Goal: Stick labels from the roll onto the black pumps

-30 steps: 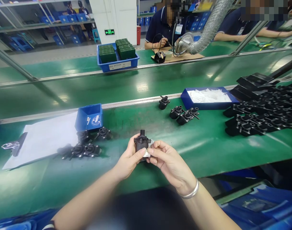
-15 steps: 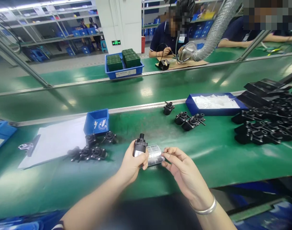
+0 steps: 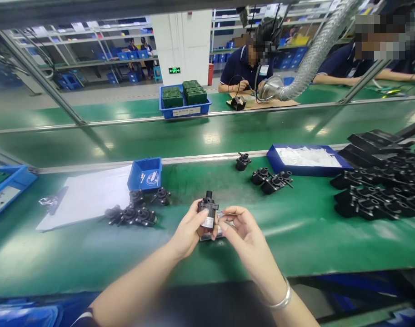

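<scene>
My left hand (image 3: pixel 187 229) grips a small black pump (image 3: pixel 207 211) upright above the green bench, its spout pointing up. A silver label (image 3: pixel 222 224) wraps partway round the pump's body. My right hand (image 3: pixel 239 227) pinches the label's free end against the pump, fingers curled. A metal bangle sits on my right wrist.
A cluster of black pumps (image 3: pixel 132 213) lies left beside a small blue bin (image 3: pixel 145 174) and a clipboard (image 3: pixel 84 195). More pumps (image 3: pixel 272 179) and a blue tray of white pieces (image 3: pixel 306 159) lie right, with stacked black trays (image 3: pixel 381 186). Across the conveyor a person solders.
The label was stretched out to the right of the pump; now my right hand has come in and pressed it round the body. The camera has tilted up slightly.
</scene>
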Demonstrator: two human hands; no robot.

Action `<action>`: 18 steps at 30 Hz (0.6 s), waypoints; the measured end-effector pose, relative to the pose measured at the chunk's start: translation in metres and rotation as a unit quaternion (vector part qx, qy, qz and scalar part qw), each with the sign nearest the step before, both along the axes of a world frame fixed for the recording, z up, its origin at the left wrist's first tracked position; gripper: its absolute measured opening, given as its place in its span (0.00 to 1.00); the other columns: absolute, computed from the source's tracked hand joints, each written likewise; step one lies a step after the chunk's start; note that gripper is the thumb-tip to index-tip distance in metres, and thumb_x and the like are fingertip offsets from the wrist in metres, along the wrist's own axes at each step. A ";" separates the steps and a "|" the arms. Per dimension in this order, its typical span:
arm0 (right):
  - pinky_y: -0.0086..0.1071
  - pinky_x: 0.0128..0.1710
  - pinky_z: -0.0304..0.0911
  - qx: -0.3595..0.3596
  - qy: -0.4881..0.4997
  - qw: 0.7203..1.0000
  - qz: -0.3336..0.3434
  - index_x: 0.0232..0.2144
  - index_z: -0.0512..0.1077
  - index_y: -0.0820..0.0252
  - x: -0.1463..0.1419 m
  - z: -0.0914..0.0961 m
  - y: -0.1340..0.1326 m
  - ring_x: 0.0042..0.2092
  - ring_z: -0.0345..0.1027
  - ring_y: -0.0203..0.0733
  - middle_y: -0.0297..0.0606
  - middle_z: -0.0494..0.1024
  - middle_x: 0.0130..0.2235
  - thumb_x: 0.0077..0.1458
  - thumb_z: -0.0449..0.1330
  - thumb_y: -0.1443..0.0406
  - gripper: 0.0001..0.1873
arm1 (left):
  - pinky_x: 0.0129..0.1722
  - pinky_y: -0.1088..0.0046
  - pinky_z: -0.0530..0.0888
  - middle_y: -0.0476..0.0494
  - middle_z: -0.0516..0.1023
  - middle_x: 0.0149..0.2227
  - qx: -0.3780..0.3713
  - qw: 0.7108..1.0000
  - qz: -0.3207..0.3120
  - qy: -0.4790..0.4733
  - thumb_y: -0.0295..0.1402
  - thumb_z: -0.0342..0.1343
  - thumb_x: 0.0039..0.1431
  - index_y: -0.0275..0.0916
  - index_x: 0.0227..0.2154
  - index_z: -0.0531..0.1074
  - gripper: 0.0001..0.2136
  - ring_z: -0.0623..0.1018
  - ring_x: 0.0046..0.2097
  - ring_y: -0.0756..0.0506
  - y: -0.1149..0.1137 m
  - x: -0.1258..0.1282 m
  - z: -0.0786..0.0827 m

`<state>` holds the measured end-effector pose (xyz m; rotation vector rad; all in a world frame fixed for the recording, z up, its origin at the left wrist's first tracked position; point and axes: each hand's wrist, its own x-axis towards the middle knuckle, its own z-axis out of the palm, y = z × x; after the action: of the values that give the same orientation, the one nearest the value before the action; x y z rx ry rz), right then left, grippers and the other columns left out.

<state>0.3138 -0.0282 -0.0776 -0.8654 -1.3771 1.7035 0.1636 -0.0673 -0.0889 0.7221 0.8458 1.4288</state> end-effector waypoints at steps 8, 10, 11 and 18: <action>0.41 0.45 0.69 0.201 -0.140 0.968 0.057 0.55 0.59 0.48 -0.013 0.007 0.016 0.45 0.69 0.43 0.42 0.65 0.53 0.59 0.59 0.60 0.23 | 0.49 0.63 0.72 0.41 0.75 0.44 0.000 0.908 0.148 0.392 0.29 0.59 0.55 0.42 0.48 0.59 0.20 0.77 0.46 0.43 -0.051 -0.050 -0.014; 0.42 0.49 0.68 0.272 -0.156 0.945 0.096 0.55 0.59 0.48 -0.028 0.008 0.024 0.51 0.66 0.45 0.42 0.63 0.54 0.59 0.58 0.62 0.22 | 0.50 0.60 0.72 0.39 0.73 0.46 0.021 0.857 0.184 0.480 0.26 0.57 0.55 0.41 0.47 0.60 0.18 0.76 0.48 0.42 -0.061 -0.057 -0.028; 0.42 0.50 0.67 0.306 -0.165 0.930 0.120 0.55 0.59 0.48 -0.038 0.008 0.029 0.54 0.63 0.46 0.42 0.62 0.55 0.58 0.58 0.64 0.23 | 0.50 0.60 0.72 0.37 0.71 0.47 0.035 0.826 0.194 0.528 0.25 0.56 0.54 0.40 0.47 0.61 0.18 0.75 0.50 0.41 -0.066 -0.058 -0.034; 0.48 0.64 0.50 0.448 -0.243 0.806 0.301 0.63 0.53 0.55 -0.116 0.003 0.053 0.64 0.49 0.51 0.46 0.56 0.62 0.48 0.65 0.70 0.43 | 0.56 0.53 0.66 0.34 0.67 0.52 0.099 0.550 0.323 0.764 0.27 0.59 0.51 0.39 0.47 0.68 0.19 0.68 0.55 0.35 -0.096 -0.061 -0.044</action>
<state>0.1974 0.0249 -0.0746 -0.2957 -2.7033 0.9567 0.1028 -0.1634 -0.1324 2.0868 2.5259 1.1963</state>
